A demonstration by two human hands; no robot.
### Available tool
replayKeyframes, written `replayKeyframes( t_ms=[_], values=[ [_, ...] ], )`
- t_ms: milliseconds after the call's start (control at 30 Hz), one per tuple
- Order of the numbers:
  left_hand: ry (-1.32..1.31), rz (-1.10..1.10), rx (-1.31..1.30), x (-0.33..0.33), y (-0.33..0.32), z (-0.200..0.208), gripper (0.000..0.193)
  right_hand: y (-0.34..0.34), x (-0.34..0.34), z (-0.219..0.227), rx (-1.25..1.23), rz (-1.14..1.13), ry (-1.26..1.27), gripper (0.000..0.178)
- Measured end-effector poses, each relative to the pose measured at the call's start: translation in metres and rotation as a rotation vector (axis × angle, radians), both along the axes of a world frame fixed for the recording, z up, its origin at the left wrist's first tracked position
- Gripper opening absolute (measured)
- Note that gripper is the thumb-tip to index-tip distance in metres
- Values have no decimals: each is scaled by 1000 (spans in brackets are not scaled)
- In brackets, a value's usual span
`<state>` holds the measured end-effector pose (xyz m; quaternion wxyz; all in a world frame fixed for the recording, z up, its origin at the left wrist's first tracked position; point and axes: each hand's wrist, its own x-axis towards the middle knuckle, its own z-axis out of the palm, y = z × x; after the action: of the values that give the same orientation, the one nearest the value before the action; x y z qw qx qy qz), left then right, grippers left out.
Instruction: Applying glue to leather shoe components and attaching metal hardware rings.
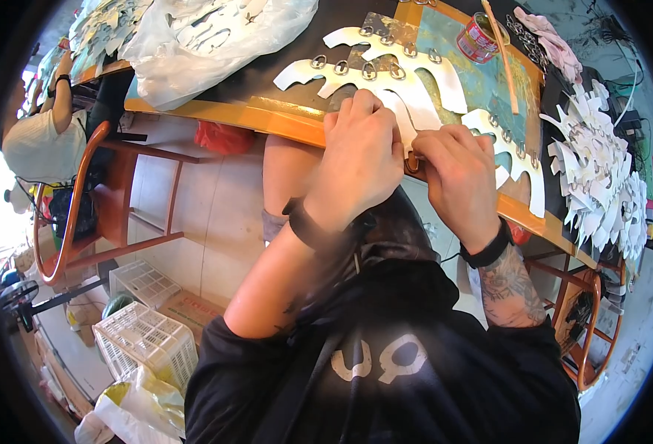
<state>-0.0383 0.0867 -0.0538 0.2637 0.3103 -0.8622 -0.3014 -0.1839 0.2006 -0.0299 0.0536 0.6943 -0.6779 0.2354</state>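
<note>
My left hand point(363, 152) is closed, its fingers curled over a white scalloped cut-out piece point(356, 76) at the table's front edge. Metal rings sit along that piece's upper edge. My right hand point(462, 177) pinches the lower end of the same piece, close beside the left; a small brown bit shows below its fingertips, too small to name. Just behind lies a second white ringed piece point(445, 76). To the right of my right hand rests another ringed piece point(530, 169), partly covered by that hand.
A red can point(478, 38) and a wooden stick point(505, 66) stand toward the back right. White cut-outs are heaped at the far right point(593, 159). A plastic bag point(163, 66) of cut-outs lies left. Chair point(93, 192), crate point(145, 344) and another person point(45, 140) are left.
</note>
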Motion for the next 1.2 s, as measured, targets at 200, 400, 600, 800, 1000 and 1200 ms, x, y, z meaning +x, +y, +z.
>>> replayKeyframes(
  t_ms=[200,400,600,800,1000,1200],
  values=[
    [71,-50,-51,7,1,2,17,25,1,14,106,46,269,26],
    [-106,-97,-479,13,10,4,26,30,4,11,108,39,351,23],
    [-215,-91,-648,20,14,0,31,37,8,14,177,81,412,27],
    [-155,-163,-632,22,4,1,34,30,0,35,259,140,247,41],
    [-174,-284,-690,24,-4,4,33,16,0,26,175,39,11,43],
    [-47,-260,-623,22,-8,-5,26,5,2,28,168,71,45,36]
  ],
)
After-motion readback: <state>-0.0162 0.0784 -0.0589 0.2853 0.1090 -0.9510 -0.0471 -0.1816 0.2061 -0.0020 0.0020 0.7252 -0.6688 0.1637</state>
